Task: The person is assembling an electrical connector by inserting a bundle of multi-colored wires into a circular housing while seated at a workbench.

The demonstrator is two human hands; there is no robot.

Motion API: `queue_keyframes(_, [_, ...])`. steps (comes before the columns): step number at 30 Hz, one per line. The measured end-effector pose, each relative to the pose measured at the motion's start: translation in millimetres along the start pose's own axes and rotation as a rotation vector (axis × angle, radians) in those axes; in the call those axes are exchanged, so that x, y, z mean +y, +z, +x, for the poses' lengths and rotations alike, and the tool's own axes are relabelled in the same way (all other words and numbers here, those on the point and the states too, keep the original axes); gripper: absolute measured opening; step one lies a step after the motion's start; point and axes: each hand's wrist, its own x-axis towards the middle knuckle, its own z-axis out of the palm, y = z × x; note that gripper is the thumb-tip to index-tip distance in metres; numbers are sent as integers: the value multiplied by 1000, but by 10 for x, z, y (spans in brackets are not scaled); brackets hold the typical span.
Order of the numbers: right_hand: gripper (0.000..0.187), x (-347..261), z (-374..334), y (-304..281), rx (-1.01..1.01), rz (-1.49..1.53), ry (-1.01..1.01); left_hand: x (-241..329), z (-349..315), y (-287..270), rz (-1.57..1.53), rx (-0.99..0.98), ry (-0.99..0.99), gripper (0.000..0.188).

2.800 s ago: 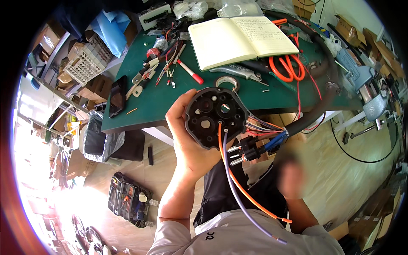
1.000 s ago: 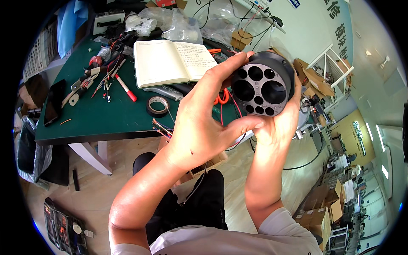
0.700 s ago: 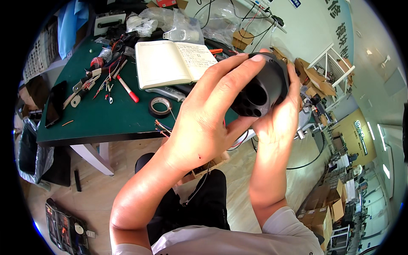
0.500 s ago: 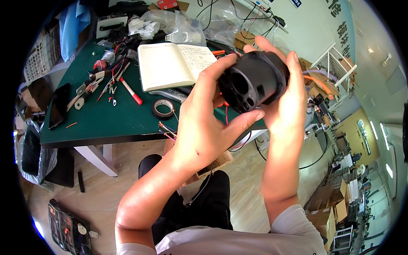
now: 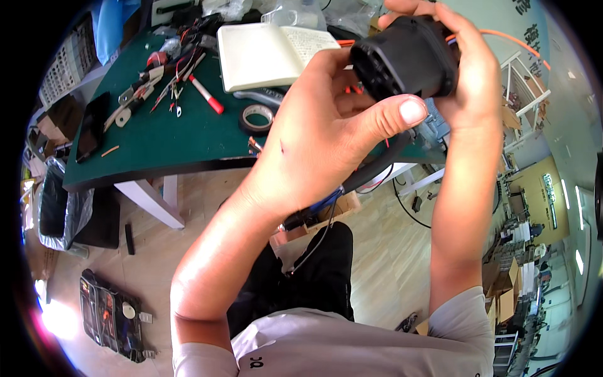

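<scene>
Holding a black housing aloft, to the right of the open notebook

Grips the black housing (image 5: 408,60) in the right hand (image 5: 470,85), with fingers wrapped over the top and palm along the right side, raised in the air to the right of the open notebook (image 5: 254,56). Tilts the housing so as to turn the hollowed left end toward the notebook. Has the left hand (image 5: 314,135) at that same end, just off the notebook's near right corner, half open, with thumb stretched out along the housing's lower edge and fingers bent partly out of sight. Cannot tell how firmly, or whether at all, to call that left hand's contact a hold. Trails an orange wire (image 5: 512,41) past the right hand, away from the notebook.

Shows on the green table (image 5: 188,147), left of the notebook, a red-and-white marker (image 5: 206,94), a jumble of wires (image 5: 179,81) and, farther left, a dark flat phone-like slab (image 5: 93,127). Shows a roll of tape (image 5: 251,131) on the notebook's near side, and a grey-handled tool (image 5: 260,95) just beside the near edge. Shows an open toolbox (image 5: 113,314) on the floor, well apart from the notebook, nearer and to the left.
</scene>
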Motion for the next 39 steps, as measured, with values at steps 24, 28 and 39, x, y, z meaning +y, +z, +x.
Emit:
queue_keyframes(24, [42, 291, 155, -73, -219, -39, 315, -52, -279, -308, 222, 25, 55, 73])
queue_keyframes(28, [42, 322, 122, -59, -159, 5, 354, -29, -281, -275, 440, 62, 87, 78])
queue_keyframes(39, [47, 287, 24, 110, -171, 20, 322, -19, -224, -258, 650, 133, 231, 74])
